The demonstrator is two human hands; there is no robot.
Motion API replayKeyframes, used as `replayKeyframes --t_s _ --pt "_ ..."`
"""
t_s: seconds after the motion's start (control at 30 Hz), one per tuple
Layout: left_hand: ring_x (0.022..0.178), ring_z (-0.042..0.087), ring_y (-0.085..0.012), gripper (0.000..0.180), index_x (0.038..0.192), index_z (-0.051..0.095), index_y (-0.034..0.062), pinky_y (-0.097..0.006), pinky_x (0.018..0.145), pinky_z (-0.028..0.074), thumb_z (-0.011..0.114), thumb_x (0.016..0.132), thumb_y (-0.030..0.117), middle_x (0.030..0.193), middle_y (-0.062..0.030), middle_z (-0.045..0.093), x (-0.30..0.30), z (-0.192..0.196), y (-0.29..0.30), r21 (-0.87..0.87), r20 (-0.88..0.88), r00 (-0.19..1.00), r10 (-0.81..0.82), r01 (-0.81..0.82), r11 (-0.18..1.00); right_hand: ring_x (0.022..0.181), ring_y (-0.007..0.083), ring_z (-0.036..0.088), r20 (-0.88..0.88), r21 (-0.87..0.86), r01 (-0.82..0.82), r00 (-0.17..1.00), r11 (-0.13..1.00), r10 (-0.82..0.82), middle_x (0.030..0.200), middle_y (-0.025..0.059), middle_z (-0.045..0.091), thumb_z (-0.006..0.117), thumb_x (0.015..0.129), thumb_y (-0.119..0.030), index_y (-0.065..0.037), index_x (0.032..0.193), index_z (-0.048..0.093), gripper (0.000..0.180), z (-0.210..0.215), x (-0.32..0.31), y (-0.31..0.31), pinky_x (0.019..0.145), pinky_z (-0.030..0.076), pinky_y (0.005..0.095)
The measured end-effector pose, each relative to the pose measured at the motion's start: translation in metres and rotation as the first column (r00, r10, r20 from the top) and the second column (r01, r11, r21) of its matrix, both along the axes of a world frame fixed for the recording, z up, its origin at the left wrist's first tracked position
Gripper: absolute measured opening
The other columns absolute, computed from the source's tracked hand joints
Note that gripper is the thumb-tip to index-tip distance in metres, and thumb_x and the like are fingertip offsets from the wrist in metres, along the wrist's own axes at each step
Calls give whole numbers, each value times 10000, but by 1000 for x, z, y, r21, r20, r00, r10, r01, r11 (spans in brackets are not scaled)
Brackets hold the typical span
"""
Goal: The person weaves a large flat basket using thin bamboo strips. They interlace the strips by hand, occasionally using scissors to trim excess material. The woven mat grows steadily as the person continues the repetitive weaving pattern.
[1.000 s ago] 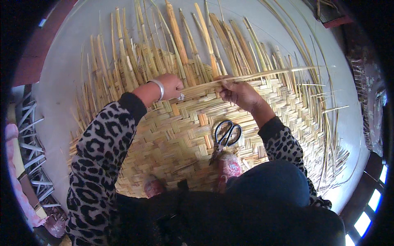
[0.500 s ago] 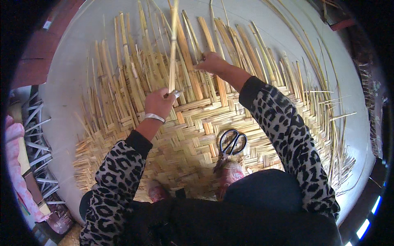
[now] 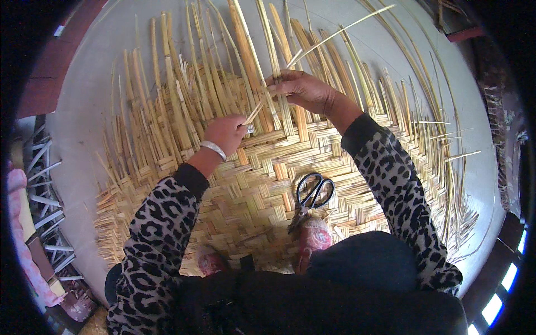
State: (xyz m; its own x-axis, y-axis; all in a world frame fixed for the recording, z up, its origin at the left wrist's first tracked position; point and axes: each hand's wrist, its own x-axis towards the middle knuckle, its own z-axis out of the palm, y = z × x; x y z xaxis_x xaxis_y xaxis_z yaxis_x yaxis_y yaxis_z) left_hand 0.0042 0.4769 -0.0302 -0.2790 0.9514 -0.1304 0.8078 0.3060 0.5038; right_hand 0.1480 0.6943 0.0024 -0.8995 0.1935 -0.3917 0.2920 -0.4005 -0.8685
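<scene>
A half-woven mat (image 3: 262,195) of split cane strips lies in front of me, its loose strip ends fanning out at the far side. My left hand (image 3: 224,137), with a bracelet at the wrist, is closed on the near end of a pale cane strip (image 3: 255,113). That strip slants up to the right among the standing strips, and a long pale strip (image 3: 346,29) reaches out past my right hand, seemingly the same piece. My right hand (image 3: 306,92) has its fingers closed round upright cane strips (image 3: 272,50) right of the left hand. Something silvery shows at my left fingertips.
Black-handled scissors (image 3: 314,191) lie on the mat by my right shoe (image 3: 314,237). Long thin canes (image 3: 424,61) curve along the right side over the grey floor (image 3: 81,139). A white metal rack (image 3: 47,195) stands at the left edge.
The strip in my left hand has swung from upright to a rightward slant through the standing strips. My right hand has shifted slightly right and now grips upright strips.
</scene>
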Motion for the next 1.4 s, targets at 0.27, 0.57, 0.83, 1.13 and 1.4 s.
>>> replayKeyframes --t_s 0.27,0.57,0.83,1.13,1.4 --pt "684 615 -327 282 792 688 46 -405 638 477 685 774 328 733 -163 642 -29 -6 25 -240 229 972 -47 103 965 901 159 636 -4 93 323 946 942 -324 1048 104 642 624 904 -129 24 1171 584 311 -24 44 -3 753 536 274" --pt "736 653 -287 250 819 717 79 -371 676 506 726 733 313 790 -131 680 -24 -11 26 -261 247 967 -60 126 957 741 126 654 122 414 466 823 782 -555 898 71 650 620 897 -87 16 1078 631 208 -38 86 -53 625 550 253" --pt "714 634 -302 228 776 683 69 -408 654 492 691 781 297 775 -128 660 -8 3 25 -227 130 988 -89 117 967 687 128 630 224 125 534 806 836 -548 859 64 640 574 927 -132 -14 1186 572 285 -35 90 -37 605 543 264" --pt "805 651 -170 284 1119 625 32 -302 656 534 634 891 200 1003 -74 672 3 2 82 -253 547 758 356 -255 933 644 148 664 295 147 217 922 965 -252 850 122 674 568 911 -129 -50 1230 577 329 10 113 -37 585 546 282" --pt "845 624 -143 277 1166 592 45 -294 723 554 605 913 155 1009 -45 648 4 4 89 -381 768 442 464 -268 885 938 326 619 198 975 -197 980 106 7 980 120 665 609 861 -187 -95 1031 669 203 -4 87 -8 832 499 435"
